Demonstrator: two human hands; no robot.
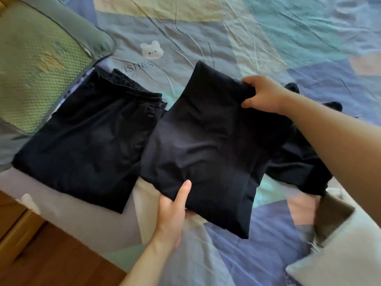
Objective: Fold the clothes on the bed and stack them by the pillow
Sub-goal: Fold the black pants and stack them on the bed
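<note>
A folded dark navy garment (206,141) is lifted slightly over the bed, between my two hands. My left hand (173,211) grips its near edge, thumb on top and fingers underneath. My right hand (263,94) pinches its far right corner. To the left, a folded pair of dark shorts (82,141) with an elastic waistband lies flat beside the green pillow (35,67). Another dark garment (301,162) lies crumpled under my right forearm, partly hidden.
The bedsheet (268,38) is a patchwork of blue, teal and cream with a bear print. A grey garment (340,244) lies at the lower right. The bed's edge runs along the lower left, with wooden floor (51,254) below it.
</note>
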